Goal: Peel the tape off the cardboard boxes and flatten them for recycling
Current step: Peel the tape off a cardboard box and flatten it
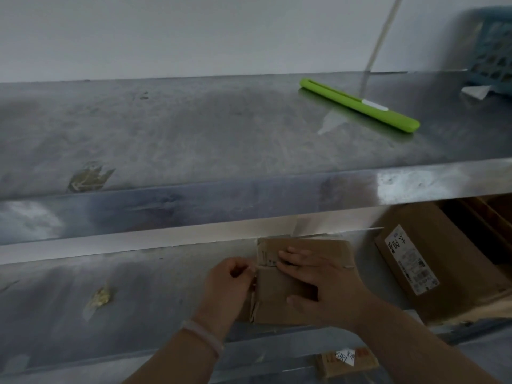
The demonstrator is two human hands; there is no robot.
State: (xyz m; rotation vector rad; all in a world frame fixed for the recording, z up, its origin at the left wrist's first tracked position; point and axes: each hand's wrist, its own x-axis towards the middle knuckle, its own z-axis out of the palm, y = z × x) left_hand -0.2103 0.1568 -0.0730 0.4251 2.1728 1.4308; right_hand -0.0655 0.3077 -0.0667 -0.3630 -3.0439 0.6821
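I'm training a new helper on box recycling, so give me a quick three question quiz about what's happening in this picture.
1. True or false: the green utility knife lies on the upper steel shelf, away from both hands.
2. Which hand pinches the tape strip at the edge of the small cardboard box? A) left hand B) right hand C) neither
3. Fill in: the right hand lies ____ on top of the small cardboard box, holding it down.

Key: 1 true. 2 A. 3 flat. The larger labelled box to the right stands untouched.
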